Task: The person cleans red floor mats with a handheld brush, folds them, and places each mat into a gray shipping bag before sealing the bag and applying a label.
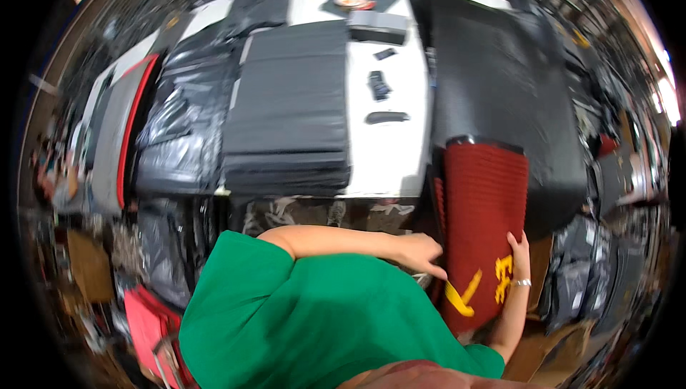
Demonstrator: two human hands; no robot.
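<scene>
A dark red ribbed doormat point(486, 203) with a black edge and yellow lettering is folded or rolled, hanging over the table's near edge on the right. My right hand point(520, 254) grips its right side, the thumb on the red face and the other fingers partly hidden at the edge. Across my body reaches the left arm. My left hand point(420, 252) is at the mat's left side with fingers curled against its edge, slightly blurred. Under the mat's upper part lies a large black sheet point(500, 81).
Left of the mat, a white strip point(389, 156) of table bears small black items point(379, 85) and a grey box point(377, 28). Farther left lie a stack of dark grey mats point(293, 96) and plastic-wrapped black packs point(189, 110). A red case point(153, 328) stands at lower left.
</scene>
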